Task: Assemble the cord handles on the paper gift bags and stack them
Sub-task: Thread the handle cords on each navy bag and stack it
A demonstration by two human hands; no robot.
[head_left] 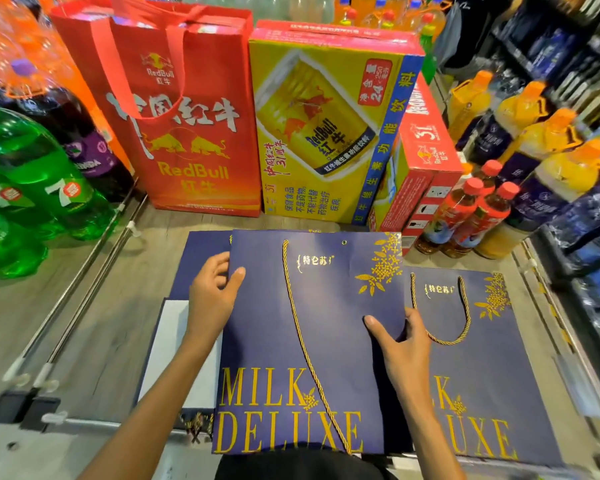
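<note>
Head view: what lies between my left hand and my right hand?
In the head view, the navy Milk Deluxe bag, held at both edges, with a loose gold cord trailing down its face.

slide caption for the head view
Left hand and right hand grip a navy paper gift bag, gold cord handle in one hole only, beside a finished navy paper bag

Blocked at the far side by an upright red bag (194,140), yellow carton (326,140) and red carton (426,150). Hemmed by green bottles (32,195) left, red-capped bottles (478,216) right. Open over bare floor (118,323) at left, crossed by 2 metal rails (80,271).
</note>
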